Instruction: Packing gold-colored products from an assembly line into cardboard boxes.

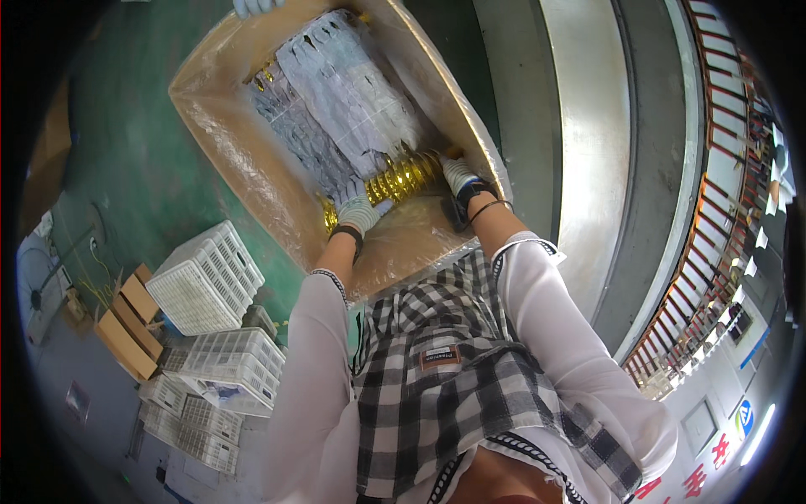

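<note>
A large cardboard box [227, 139] lined with clear plastic stands in front of me. Inside, along its near side, runs a row of shiny gold ring-shaped pieces [403, 179]. My left hand [359, 212], in a pale striped glove, is closed over the row's left part, with its thumb on the near side. At the right end my right hand [458, 175], gloved too, grips the row beside the box wall; its fingers are partly hidden. Beyond my hands lie bluish-grey plastic-wrapped stacks [344, 88], with gold showing at some ends.
Another person's gloved hand [257, 7] rests on the box's far rim. White plastic crates [206, 281] are piled at the left, next to cardboard pieces [128, 323]. A long metal-sided bench or machine [583, 143] runs along the right. The floor [138, 160] is green.
</note>
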`<state>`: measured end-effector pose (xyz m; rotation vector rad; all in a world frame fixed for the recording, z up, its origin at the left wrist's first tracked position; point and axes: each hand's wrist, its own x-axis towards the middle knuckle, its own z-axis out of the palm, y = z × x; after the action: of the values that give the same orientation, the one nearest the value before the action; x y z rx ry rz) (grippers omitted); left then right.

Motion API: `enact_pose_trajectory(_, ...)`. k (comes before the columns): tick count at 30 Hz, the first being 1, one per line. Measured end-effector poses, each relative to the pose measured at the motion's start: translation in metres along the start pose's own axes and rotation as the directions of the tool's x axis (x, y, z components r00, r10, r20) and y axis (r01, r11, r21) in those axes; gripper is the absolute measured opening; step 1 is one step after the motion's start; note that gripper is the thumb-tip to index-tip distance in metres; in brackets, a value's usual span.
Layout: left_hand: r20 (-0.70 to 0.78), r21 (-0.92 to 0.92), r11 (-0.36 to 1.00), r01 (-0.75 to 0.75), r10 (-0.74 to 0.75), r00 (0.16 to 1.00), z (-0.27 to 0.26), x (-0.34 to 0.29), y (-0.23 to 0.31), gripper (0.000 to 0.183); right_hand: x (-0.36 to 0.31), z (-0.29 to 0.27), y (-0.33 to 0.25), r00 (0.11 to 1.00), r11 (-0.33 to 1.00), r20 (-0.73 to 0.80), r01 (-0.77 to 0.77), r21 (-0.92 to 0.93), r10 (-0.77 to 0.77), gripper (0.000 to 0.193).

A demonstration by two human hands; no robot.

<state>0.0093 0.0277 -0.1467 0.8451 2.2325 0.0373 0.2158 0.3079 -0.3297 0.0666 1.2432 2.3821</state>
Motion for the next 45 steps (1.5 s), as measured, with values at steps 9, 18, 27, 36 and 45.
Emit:
enact_pose_trajectory(9, 0.028, -0.263, 0.933, 0.246, -0.248, 0.968, 0.016, -0.035, -0.122, 0.107, 0.039, 0.088, 0.295, 0.986, -0.95, -0.118, -0.148, -0.274, -0.12, 0.045)
enact_pose_trajectory(18, -0.137, -0.605, 0.782, 0.148, -0.285, 0.949, -0.054, -0.002, -0.071, 0.07, -0.117, 0.228, 0.278, 0.94, -0.753, -0.044, -0.298, -0.587, -0.338, 0.044)
enact_pose_trajectory(27, -0.511, -0.474, 0.847, -0.243, -0.039, 0.859, -0.104, -0.049, 0.078, 0.055, -0.315, 0.224, 0.151, 0.588, -0.543, 0.11, -0.638, -0.545, -0.801, 0.045)
enact_pose_trajectory(36, -0.228, -0.461, 0.837, -0.295, 0.209, 0.951, 0.038, 0.003, 0.165, 0.046, -0.441, 0.245, 0.042, 0.073, -0.316, 0.353, -0.634, -0.705, -0.933, 0.054)
enact_pose_trajectory(45, 0.235, -0.611, 0.711, -0.347, 0.582, 0.778, 0.095, 0.072, 0.175, 0.05, -0.499, 0.208, 0.007, 0.075, -0.24, 0.323, -0.827, -0.508, -0.943, 0.055)
